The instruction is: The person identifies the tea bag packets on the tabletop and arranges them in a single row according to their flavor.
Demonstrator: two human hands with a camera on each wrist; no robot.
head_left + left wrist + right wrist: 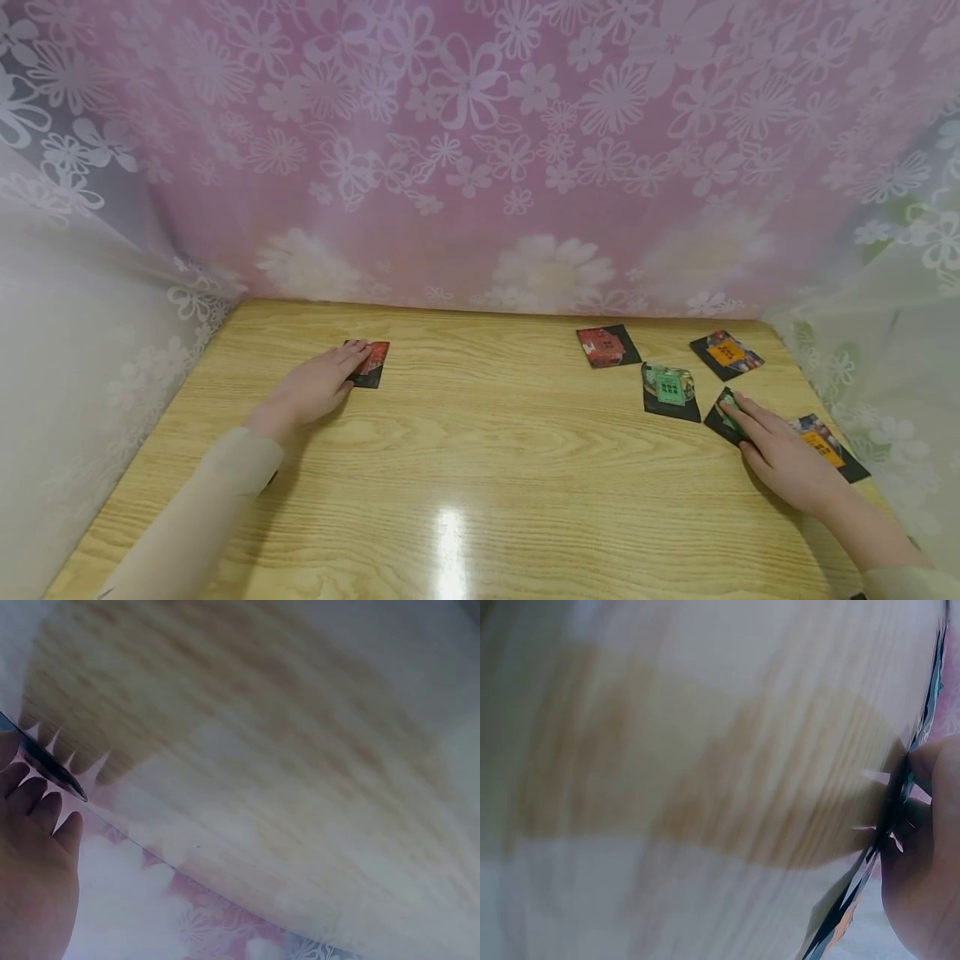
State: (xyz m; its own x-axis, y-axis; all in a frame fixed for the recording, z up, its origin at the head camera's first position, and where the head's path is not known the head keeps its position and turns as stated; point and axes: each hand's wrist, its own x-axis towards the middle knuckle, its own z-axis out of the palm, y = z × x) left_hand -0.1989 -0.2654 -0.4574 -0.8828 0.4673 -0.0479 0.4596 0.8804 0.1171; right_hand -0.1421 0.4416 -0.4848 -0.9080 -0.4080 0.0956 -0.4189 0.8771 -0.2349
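On the left of the table, my left hand [315,386] rests on a small flat black packet with a red label [377,360], its fingers extended and covering part of it. The left wrist view catches that packet edge-on beside the fingers of the left hand [37,870]. Over at the right, my right hand [795,468] lies with extended fingers on a black packet with a green label [722,428], hiding much of it. Partly behind the right hand is a packet with an orange label [822,447]. In the right wrist view, the right hand [926,855] touches a dark packet's edge.
Beyond the right hand lie another green-labelled packet [670,393], a red-labelled one [607,347] and an orange-labelled one [726,353]. All lie flat on the wood-grain table [487,442]. Flowered curtains [480,167] enclose its back and sides.
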